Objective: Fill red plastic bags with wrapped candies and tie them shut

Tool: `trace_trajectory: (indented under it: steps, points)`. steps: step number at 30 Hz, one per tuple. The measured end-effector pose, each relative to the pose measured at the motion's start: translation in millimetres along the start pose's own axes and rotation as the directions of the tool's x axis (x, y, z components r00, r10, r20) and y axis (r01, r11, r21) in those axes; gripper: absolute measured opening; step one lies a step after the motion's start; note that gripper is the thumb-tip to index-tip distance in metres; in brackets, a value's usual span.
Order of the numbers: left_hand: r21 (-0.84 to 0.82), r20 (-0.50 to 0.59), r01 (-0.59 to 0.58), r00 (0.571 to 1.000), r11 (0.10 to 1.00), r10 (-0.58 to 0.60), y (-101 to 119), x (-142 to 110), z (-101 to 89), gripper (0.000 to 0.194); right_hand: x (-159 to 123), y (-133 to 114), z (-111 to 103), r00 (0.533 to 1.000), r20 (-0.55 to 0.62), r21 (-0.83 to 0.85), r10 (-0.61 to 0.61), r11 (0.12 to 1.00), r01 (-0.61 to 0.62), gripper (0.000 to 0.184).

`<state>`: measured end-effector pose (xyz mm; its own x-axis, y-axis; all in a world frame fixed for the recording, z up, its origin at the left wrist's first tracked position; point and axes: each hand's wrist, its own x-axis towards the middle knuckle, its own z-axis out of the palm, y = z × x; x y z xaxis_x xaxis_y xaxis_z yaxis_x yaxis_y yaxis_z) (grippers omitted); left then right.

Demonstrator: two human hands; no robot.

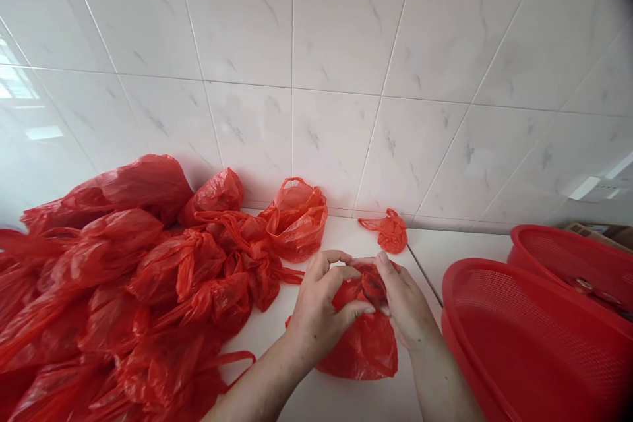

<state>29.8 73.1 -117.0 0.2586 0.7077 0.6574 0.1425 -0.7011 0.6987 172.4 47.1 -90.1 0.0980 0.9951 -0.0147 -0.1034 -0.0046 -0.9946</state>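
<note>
A thin red plastic bag [366,349] lies on the white tabletop in front of me, its upper part gathered between my two hands. My left hand [324,300] has its fingers curled and its thumb bent in on the near left side of the gathered plastic. From the right, my right hand [403,293] wraps the same bag, thumb up over its top and fingers behind it. Some dark reddish stuff shows through the plastic between the hands; I cannot make out what it is.
A big heap of red plastic bags [143,297] covers the left side. An open-mouthed red bag [299,221] and a small crumpled bag [390,231] lie by the tiled wall [336,145]. Two red perforated baskets [494,316] stand at right; the rear one [544,244] holds small items.
</note>
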Motion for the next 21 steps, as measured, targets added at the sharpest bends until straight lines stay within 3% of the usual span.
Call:
trace_trajectory:
  steps: [7,14,21]
  points:
    - [-0.095,-0.043,0.062,0.997,0.994,-0.066,2.4,4.1,-0.6,0.021,4.4,7.6,-3.2,0.996,0.058,0.207,0.065,0.975,-0.076,0.053]
    - [-0.116,-0.063,0.067,0.995,0.991,-0.074,2.7,3.0,1.1,0.023,6.7,8.9,-2.2,0.995,0.066,0.221,0.081,0.971,-0.093,0.05]
    - [0.023,0.006,0.009,1.0,1.0,-0.009,4.6,1.6,0.3,0.053,0.7,4.6,5.6,0.997,0.042,0.206,0.071,0.976,-0.078,0.045]
